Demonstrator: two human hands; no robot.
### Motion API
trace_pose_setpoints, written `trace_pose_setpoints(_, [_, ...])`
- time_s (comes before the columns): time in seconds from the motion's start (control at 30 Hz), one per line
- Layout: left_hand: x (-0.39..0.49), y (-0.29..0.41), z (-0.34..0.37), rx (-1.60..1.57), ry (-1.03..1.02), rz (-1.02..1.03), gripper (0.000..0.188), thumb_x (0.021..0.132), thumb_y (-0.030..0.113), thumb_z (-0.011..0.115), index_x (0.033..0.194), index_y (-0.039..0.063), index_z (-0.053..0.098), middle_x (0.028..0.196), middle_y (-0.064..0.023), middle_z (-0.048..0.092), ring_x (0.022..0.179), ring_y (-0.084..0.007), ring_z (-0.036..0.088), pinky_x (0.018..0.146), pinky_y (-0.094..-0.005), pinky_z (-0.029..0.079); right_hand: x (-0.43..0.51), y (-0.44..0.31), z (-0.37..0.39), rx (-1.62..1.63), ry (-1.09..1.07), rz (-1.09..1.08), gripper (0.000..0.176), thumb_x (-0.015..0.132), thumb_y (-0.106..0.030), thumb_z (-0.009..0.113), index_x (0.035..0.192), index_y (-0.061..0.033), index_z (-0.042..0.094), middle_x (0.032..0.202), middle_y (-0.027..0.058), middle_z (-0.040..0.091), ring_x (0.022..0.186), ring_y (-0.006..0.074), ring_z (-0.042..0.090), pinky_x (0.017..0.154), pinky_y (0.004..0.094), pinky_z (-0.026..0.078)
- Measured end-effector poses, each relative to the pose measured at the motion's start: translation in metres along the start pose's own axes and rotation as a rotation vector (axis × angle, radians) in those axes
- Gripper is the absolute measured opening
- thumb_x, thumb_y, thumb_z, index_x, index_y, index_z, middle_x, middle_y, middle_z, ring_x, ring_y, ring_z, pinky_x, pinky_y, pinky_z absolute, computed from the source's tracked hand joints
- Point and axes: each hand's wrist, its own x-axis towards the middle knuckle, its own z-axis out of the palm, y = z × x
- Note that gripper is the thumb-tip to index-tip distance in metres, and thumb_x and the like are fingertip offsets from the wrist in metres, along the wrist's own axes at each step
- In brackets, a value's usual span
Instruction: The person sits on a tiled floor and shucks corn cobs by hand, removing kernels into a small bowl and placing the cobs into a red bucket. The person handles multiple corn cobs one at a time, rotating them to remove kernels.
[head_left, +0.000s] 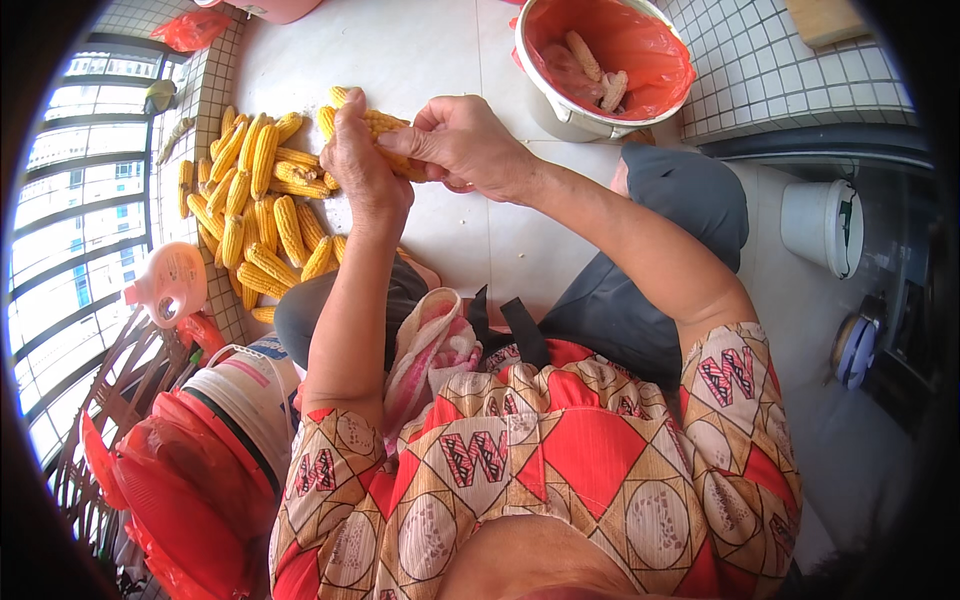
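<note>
Both hands meet over the floor around a yellow corn cob (384, 124). My left hand (361, 154) is wrapped around it, with the thumb pointing away from me. From the other side, my right hand (476, 146) grips the cob, its thumb pressed against the kernels. Fingers hide much of the cob. More yellow corn (327, 120) shows just left of my left hand; whether it belongs to the held cob is unclear. A heap of unshelled corn cobs (262, 202) lies on the floor to the left, against the tiled ledge.
A white bucket (559, 112) lined with a red bag (645, 67) holds bare cobs (613, 91). A smaller white bucket (814, 225) stands right. On the left are a pink plastic jug (176, 285), a white tub (251, 375) and red plastic bags (180, 495). Loose kernels dot the floor.
</note>
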Motion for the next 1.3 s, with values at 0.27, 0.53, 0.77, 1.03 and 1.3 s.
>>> trace_pose_setpoints(0.27, [-0.005, -0.001, -0.004, 0.067, -0.081, 0.097, 0.026, 0.081, 0.024, 0.061, 0.076, -0.001, 0.053, 0.065, -0.0024, 0.046, 0.056, -0.0120, 0.048, 0.052, -0.0267, 0.043, 0.000, 0.001, -0.003, -0.046, 0.042, 0.046, 0.030, 0.075, -0.025, 0.069, 0.079, 0.0017, 0.056, 0.066, 0.0073, 0.058, 0.054, 0.0085, 0.053, 0.047, 0.0197, 0.043])
trace_pose_setpoints(0.53, [-0.008, -0.003, -0.011, 0.370, -0.159, 0.263, 0.024, 0.085, 0.024, 0.056, 0.091, 0.000, 0.055, 0.077, -0.0084, 0.059, 0.068, -0.0171, 0.058, 0.062, -0.0279, 0.046, -0.004, 0.000, 0.001, -0.034, 0.087, 0.036, 0.025, 0.074, -0.021, 0.066, 0.077, 0.0020, 0.057, 0.065, 0.0065, 0.057, 0.053, 0.0079, 0.052, 0.044, 0.0197, 0.040])
trace_pose_setpoints(0.77, [-0.003, 0.000, -0.001, 0.031, -0.034, 0.067, 0.026, 0.081, 0.023, 0.061, 0.070, 0.003, 0.050, 0.064, -0.0032, 0.048, 0.056, -0.0127, 0.050, 0.050, -0.0280, 0.043, -0.002, -0.001, -0.002, 0.161, 0.008, 0.070, 0.031, 0.083, -0.028, 0.068, 0.085, 0.0004, 0.055, 0.062, 0.0036, 0.054, 0.045, 0.0037, 0.044, 0.035, 0.0142, 0.032])
trace_pose_setpoints(1.03, [-0.011, 0.000, -0.003, 0.164, -0.076, 0.205, 0.029, 0.080, 0.026, 0.061, 0.068, 0.001, 0.053, 0.061, -0.0040, 0.050, 0.054, -0.0116, 0.049, 0.049, -0.0259, 0.042, -0.003, -0.001, -0.003, 0.155, 0.020, 0.068, 0.028, 0.075, -0.023, 0.070, 0.076, 0.0003, 0.056, 0.062, 0.0037, 0.054, 0.050, 0.0051, 0.048, 0.040, 0.0170, 0.036])
trace_pose_setpoints(1.3, [-0.013, 0.000, -0.002, 0.223, -0.109, 0.162, 0.031, 0.081, 0.031, 0.059, 0.077, 0.002, 0.052, 0.064, -0.0068, 0.054, 0.057, -0.0166, 0.053, 0.054, -0.0289, 0.045, -0.005, -0.004, 0.002, -0.043, 0.103, 0.123, 0.014, 0.082, -0.012, 0.055, 0.085, 0.0015, 0.054, 0.067, 0.0075, 0.055, 0.050, 0.0073, 0.049, 0.037, 0.0174, 0.033])
